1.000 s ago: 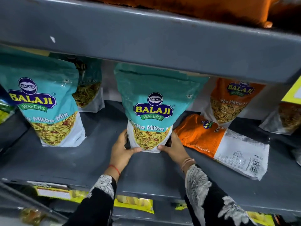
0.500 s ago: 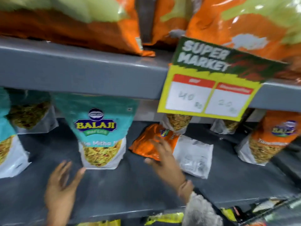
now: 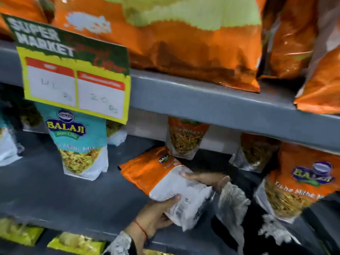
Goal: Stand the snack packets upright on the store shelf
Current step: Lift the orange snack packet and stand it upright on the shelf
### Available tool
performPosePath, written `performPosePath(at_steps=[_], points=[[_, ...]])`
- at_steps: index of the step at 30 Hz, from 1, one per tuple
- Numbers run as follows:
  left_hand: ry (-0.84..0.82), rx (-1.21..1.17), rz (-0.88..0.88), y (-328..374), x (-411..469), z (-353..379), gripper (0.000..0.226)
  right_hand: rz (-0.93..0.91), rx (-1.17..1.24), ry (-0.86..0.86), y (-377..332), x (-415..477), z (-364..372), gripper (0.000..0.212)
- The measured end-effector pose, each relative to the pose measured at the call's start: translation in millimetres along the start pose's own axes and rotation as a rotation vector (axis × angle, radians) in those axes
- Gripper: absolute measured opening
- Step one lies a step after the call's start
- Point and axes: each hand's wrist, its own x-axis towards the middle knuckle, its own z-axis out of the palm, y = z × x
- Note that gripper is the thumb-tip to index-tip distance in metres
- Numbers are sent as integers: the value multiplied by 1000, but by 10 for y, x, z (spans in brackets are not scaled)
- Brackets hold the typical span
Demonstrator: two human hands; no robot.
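Observation:
An orange and white snack packet [image 3: 158,173] lies flat on the grey shelf [image 3: 55,196], back side up. My left hand [image 3: 156,216] grips its white bottom end from below. My right hand [image 3: 204,178] holds the same end from the right side. A teal Balaji packet [image 3: 79,144] stands upright to the left. Orange packets stand upright at the back [image 3: 185,138] and at the right [image 3: 301,183].
A yellow and green price sign [image 3: 73,70] hangs from the upper shelf edge [image 3: 211,103]. Big orange bags [image 3: 184,43] sit on that upper shelf. Yellow packets [image 3: 75,245] show on the shelf below. More packets stand at the far left [image 3: 7,146].
Both hands let go of the teal packet, which stays upright, and moved right onto the lying orange packet. My view swung right and upward.

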Motion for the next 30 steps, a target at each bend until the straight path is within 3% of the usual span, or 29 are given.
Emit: performPosePath(at_steps=[3, 6, 10, 14, 18, 20, 22, 23, 26, 30], points=[[-55, 152, 196, -116, -177, -63, 57, -92, 143, -9, 167, -106, 96, 33], [5, 316, 425, -5, -185, -70, 72, -261, 345, 169, 368, -252, 158, 27], [141, 609, 547, 471, 114, 18, 79, -448, 544, 434, 402, -200, 178, 29], [172, 747, 508, 668, 601, -25, 76, -437, 618, 630, 519, 107, 351, 42], [122, 741, 481, 508, 853, -229, 58, -409, 651, 745, 568, 207, 509, 44], [146, 705, 495, 442, 840, -235, 50, -354, 596, 931, 511, 143, 579, 54], [223, 686, 538, 343, 708, -148, 43, -214, 409, 1200, 471, 33, 745, 66], [298, 694, 578, 255, 604, -82, 39, -203, 310, 1242, 461, -36, 898, 65], [496, 722, 714, -149, 245, 158, 36, -253, 153, 988, 390, -184, 1357, 52], [529, 704, 807, -384, -117, 245, 38, -122, 146, 854, 413, -160, 1148, 64]])
